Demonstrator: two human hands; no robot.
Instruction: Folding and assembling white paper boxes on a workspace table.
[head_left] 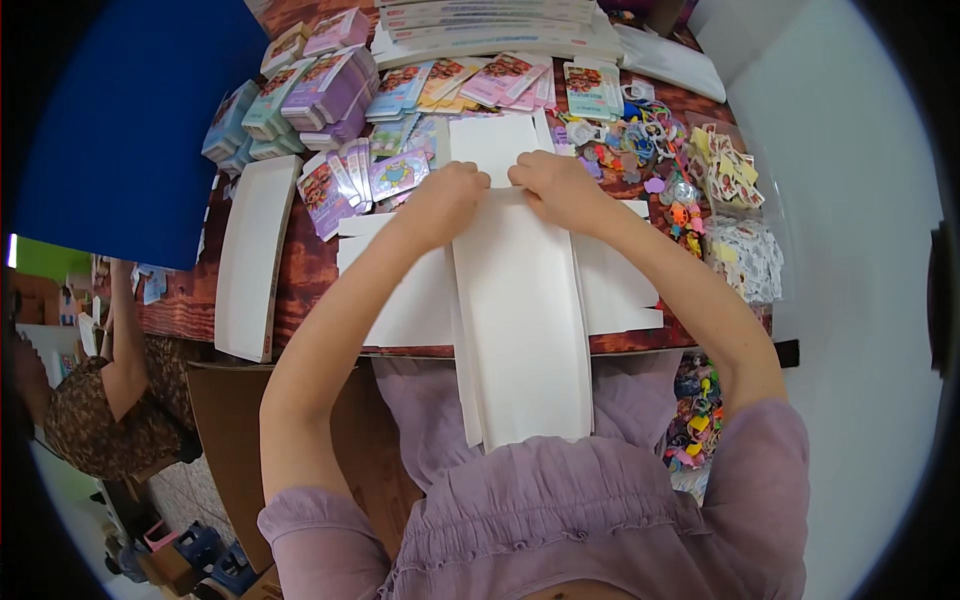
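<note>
A flat white cardboard box blank [520, 300] lies across the wooden table [300, 270] and hangs over its near edge toward my lap. My left hand [445, 200] and my right hand [555, 188] both press and pinch the blank at a fold near its far end, knuckles up, fingers curled on the card. The blank's side flaps [615, 285] spread out left and right under my forearms. The far flap [495, 145] sticks out beyond my hands.
Stacks of colourful packaged cards [320, 95] cover the far left of the table. Small plastic trinkets [650, 150] lie at the right, and more fill a container [700, 410] below. A folded white box [250, 255] rests at left. Another person [110, 390] sits at far left.
</note>
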